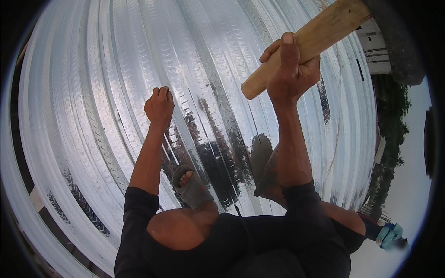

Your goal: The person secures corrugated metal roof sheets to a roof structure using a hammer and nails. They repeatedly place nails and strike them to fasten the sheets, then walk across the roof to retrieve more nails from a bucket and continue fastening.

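Observation:
My right hand (296, 76) is wrapped round a thick wooden stick (331, 30), with the thumb lying along its side. The stick slants up to the right, raised above shiny silver corrugated metal sheets (134, 51). Lower and to the left, my left hand (159, 107) is closed at a rib of the metal, fingers curled and pinched together. A small dark bit shows at its fingertips, too small to name. Both forearms reach in from the lower edge.
I crouch on the ribbed sheets, one sandalled foot (192, 187) below my left hand. Along the right side run green trees (391, 125) and a pale building (374, 46). Another person (390, 235) in a light blue top is at the far lower right.

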